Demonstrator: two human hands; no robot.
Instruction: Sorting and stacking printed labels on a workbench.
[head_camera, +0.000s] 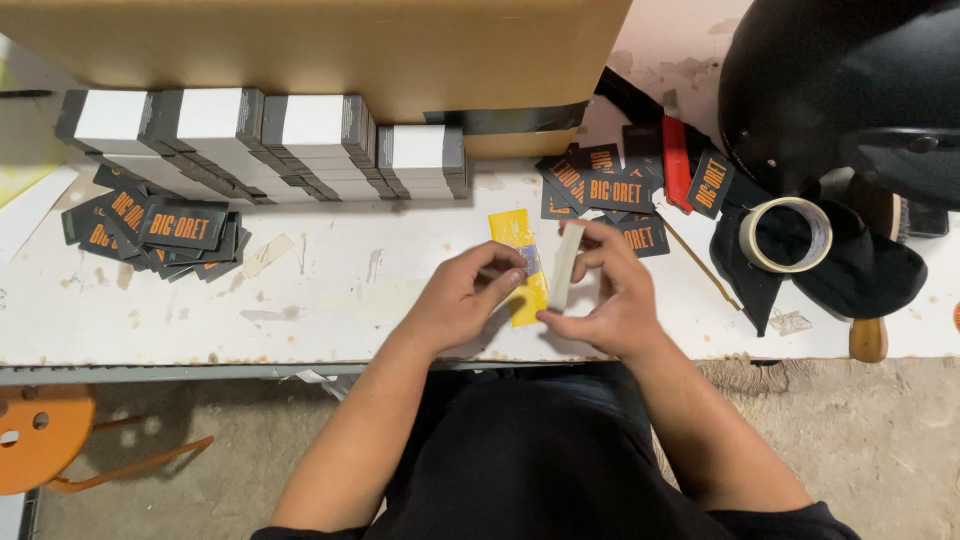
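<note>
My right hand grips a thin stack of cards on edge, its pale side facing me, above the white table. My left hand pinches a small bluish-grey piece at the stack's left side. Under both hands lies a yellow strip flat on the table, partly hidden by my fingers.
Banded stacks of cards line the back under a cardboard box. Loose dark cards with orange print lie at left and at right. A tape roll, black cloth, a black helmet-like object and a red tool sit at right. An orange stool stands below left.
</note>
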